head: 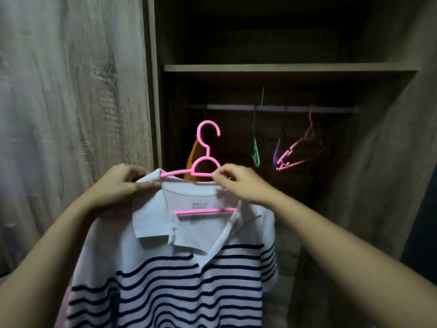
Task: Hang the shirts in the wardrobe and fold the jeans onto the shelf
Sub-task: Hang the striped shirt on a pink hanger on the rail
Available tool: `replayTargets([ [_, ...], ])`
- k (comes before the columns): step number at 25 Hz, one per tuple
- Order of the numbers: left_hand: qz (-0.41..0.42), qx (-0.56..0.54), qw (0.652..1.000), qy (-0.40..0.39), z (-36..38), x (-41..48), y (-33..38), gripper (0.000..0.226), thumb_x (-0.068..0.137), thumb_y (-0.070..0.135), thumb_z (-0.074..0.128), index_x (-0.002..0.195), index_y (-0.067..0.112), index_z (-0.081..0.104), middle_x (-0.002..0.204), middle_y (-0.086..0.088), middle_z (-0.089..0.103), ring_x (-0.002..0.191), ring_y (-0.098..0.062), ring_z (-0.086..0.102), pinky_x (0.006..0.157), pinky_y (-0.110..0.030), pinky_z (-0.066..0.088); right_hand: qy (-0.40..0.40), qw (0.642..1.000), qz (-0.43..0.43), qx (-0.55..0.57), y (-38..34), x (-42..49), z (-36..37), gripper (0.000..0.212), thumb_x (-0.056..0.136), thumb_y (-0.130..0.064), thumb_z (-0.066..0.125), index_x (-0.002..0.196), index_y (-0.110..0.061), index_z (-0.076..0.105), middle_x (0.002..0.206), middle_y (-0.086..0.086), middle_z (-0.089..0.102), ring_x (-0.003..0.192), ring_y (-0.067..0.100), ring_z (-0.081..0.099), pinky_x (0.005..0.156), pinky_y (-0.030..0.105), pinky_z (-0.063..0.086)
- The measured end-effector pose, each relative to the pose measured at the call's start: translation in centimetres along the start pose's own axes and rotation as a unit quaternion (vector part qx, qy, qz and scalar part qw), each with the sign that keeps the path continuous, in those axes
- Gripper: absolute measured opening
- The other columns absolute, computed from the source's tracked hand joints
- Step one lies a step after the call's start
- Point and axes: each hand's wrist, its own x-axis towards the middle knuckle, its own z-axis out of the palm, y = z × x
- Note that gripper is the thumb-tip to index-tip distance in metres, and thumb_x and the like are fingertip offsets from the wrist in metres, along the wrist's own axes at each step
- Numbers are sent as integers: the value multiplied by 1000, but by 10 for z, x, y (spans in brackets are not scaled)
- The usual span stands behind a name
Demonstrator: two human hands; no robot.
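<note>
A white polo shirt with dark blue stripes (179, 275) hangs on a pink hanger (205, 159), held up in front of the open wardrobe. My left hand (123, 183) pinches the shirt's left shoulder over the hanger's arm. My right hand (238, 183) pinches the collar and the hanger at its right shoulder. The hanger's hook points up, below the rail (272, 108) and apart from it. An orange garment (196, 159) hangs on the rail behind the hanger, mostly hidden.
Green (255, 152), purple (277, 152) and pink (300, 150) bare hangers hang from the rail to the right. A wooden shelf (288, 68) runs above the rail. The wardrobe door (71, 102) stands at the left, a side wall at the right.
</note>
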Motion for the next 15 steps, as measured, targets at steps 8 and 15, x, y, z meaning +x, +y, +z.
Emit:
replayTargets([
  [8,-53,209,968,130,84,49,37,34,89,43,54,98,12,65,91,-14,66,89,-35,61,67,-35,42,41,953,173,247,14,86,30,35,91,-37,50,64,-16,55,64,5,56,68,21,53,71,35,42],
  [15,-11,95,991,96,130,107,73,31,84,23,52,114,21,60,105,-5,69,96,-23,64,77,-34,50,96,932,202,285,68,138,-15,58,72,-38,74,119,-6,58,109,16,66,100,29,64,90,42,53],
])
